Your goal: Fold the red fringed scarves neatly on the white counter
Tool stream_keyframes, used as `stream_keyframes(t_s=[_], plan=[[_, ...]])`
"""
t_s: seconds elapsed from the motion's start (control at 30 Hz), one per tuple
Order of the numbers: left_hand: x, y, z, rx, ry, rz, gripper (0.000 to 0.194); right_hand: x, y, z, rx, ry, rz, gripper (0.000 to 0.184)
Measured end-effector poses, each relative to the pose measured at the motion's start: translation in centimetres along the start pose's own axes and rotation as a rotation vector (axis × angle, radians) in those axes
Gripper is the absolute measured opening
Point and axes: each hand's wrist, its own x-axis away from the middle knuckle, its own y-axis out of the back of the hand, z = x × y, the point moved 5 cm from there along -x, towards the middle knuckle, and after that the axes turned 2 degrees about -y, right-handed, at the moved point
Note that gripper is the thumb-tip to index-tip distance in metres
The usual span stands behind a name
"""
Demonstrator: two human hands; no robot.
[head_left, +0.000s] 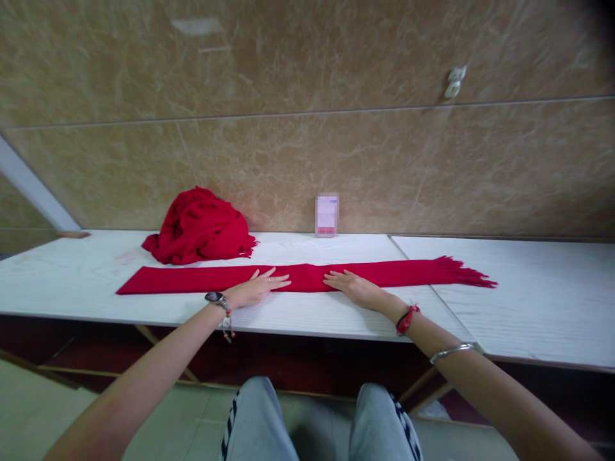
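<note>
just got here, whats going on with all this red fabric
A person has both hands resting on a long, flat strip of red fabric that lies along a white surface. The left hand and the right hand are set apart near its middle, palms down. The strip's fringed end is off to the right. Behind it, to the left, sits a crumpled red heap of cloth, untouched, and a small upright card-like item stands by the wall, its face blurred.

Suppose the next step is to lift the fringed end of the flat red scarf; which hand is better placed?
Probably the right hand. It rests on the flat red scarf, closer to the fringe; the left hand is farther away, with the right between.
</note>
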Motion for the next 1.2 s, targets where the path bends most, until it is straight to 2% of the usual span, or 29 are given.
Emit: stream_keyframes(t_s=[0.27, 0.37, 0.5, 0.67, 0.93, 1.1, 1.2], plan=[[0.9, -0.1, 1.5, -0.039, 0.028, 0.009, 0.072, -0.1, -0.2, 0.3, 0.087, 0.042, 0.019, 0.061], [-0.2, 0.5, 0.4, -0.105, 0.019, -0.056, 0.071, -0.1, -0.2, 0.3, 0.050, 0.039, -0.019, 0.061], [-2.4, 1.2, -2.2, -0.143, -0.041, -0.160, 0.059, 0.0, -0.2, -0.2, -0.027, -0.016, -0.114, 0.057], [-3.7, 0.8, -3.0, 0.007, -0.094, -0.160, 0.049, 0.2, -0.3, -1.0, -0.085, -0.081, -0.152, 0.051], [-3.0, -0.3, -2.0, -0.001, -0.102, -0.073, 0.053, 0.4, -0.4, -0.7, -0.025, 0.000, -0.081, 0.042], [-2.6, 0.5, -2.7, 0.002, -0.061, -0.046, 0.057, 0.5, -0.3, -0.3, 0.071, 0.047, -0.080, 0.041], [-3.3, 1.5, -4.0, -0.027, -0.013, -0.100, 0.052, 0.3, 0.0, -0.1, 0.077, 0.065, -0.098, 0.043]])
